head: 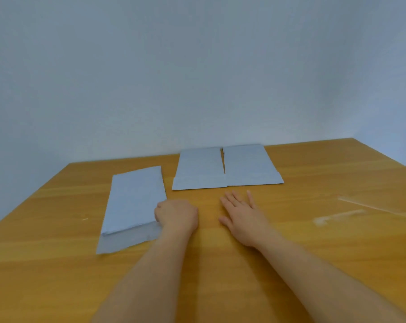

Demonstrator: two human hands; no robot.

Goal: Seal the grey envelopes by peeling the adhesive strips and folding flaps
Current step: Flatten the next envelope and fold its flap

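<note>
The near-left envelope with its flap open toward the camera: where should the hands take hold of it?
Probably at the flap of the near-left envelope, from its near edge. The flap lies flat and unfolded toward the person, clear of the body. The left hand already rests curled at its right edge, and the right hand lies open on the table.

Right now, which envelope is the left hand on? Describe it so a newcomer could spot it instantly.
Start at the wooden table against the pale wall. Three grey envelopes lie on it: two side by side at the back, one alone nearer on the left. The left hand rests at the right edge of that lone envelope; its flap is open, toward the person, and it lies apart from the back pair.
</note>
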